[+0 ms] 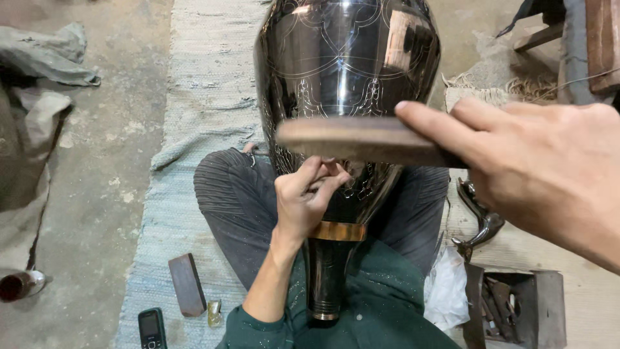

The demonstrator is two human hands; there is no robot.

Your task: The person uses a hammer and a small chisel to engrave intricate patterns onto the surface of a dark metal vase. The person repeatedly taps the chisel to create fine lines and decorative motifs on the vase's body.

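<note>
A: Nearest the lens is the right hand (549, 171), big and a little blurred, closed around one end of a flat wooden mallet (358, 139). The wood runs crosswise, level, its free end pointing left across the belly of the dark vase (342, 71).

B: And the vase itself?

A: It lies along the person's lap, long axis running away from the body: narrow neck toward the chest, wide belly farther off over the woven mat (200, 97). A brass band (336, 231) rings the neck. The surface is black and glossy with fine pale engraved arches and scrollwork.

B: Which hand is closer to it?

A: The left hand (307, 197). It sits against the vase just below the mallet, fingers pinched together on something slim; the tool itself is too hidden to name. The mallet hangs directly above that pinch, just beside it; whether they touch, I cannot tell.

B: Anything around?

A: Left of the vase, on the mat, a wooden block (187, 284) and a small phone (152, 328). Right of it, a box of tools (510, 310).
</note>
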